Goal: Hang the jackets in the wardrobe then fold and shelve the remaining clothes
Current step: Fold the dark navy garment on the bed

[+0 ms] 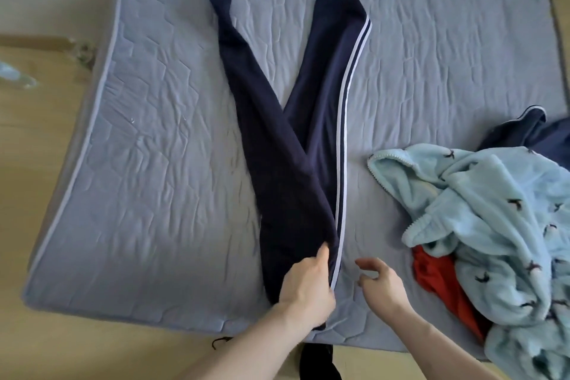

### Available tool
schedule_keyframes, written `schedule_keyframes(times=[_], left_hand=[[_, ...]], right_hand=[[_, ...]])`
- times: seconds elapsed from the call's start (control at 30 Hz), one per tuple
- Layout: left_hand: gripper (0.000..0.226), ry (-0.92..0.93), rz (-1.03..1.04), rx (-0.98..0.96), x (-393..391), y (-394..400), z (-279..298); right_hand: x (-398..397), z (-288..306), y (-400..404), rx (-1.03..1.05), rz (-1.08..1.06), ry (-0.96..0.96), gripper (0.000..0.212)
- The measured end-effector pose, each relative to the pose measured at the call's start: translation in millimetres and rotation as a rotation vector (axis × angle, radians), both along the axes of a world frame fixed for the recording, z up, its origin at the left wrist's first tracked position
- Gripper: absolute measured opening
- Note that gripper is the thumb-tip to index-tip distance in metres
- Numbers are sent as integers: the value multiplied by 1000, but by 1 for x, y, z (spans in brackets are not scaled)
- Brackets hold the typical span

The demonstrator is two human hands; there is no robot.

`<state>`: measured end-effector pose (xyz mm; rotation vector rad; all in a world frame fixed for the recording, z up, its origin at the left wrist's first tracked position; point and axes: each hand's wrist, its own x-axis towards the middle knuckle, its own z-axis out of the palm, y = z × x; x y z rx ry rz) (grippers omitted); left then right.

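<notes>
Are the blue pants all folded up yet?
Not yet. The navy pants lie long on the mattress, legs spread in a V. The left hand holds the waist end.

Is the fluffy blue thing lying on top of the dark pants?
No, the fluffy light blue garment lies heaped to the right, apart from the navy track pants spread on the mattress.

no legible txt, no labels, no nos.

blue quilted mattress (154, 139), wooden floor (27, 170)
</notes>
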<state>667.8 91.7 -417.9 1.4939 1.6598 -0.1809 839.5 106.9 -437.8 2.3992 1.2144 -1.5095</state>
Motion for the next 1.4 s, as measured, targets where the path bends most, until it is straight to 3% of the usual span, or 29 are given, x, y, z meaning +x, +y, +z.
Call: schedule_keyframes(times=[0.13,0.27,0.43,0.57,0.77,0.97,1.07,1.17,1.27,1.33,1.4], left_hand=[[85,17,-202,-223,2,-4,-24],[67,-162,-146,-343,-26,-4,-41],[27,-112,199,43,-94,64,-61],[50,120,439,202,-166,153,-82],[99,425,516,16,-224,252,-112],[128,276,670,-223,-218,294,-155],[117,223,811,-183,-216,301,-179],[126,291,924,-168,-205,314,-190],[133,353,989,-180,-194,329,-193],[134,357,1014,-169,-193,332,-191],[142,362,1012,-191,-194,334,-189]], right_hand=[[-6,-9,8,-4,0,12,40],[-17,-18,22,7,38,29,34],[-32,-28,61,91,24,85,24],[-53,-35,110,205,-17,138,24],[-95,-50,183,385,-31,223,29],[-136,-82,246,458,-55,262,41],[-152,-98,274,404,-77,261,47],[-167,-112,298,333,-140,319,55],[-175,-113,317,280,-100,426,32],[-175,-103,323,420,-56,471,12],[-168,-92,322,639,-103,479,17]])
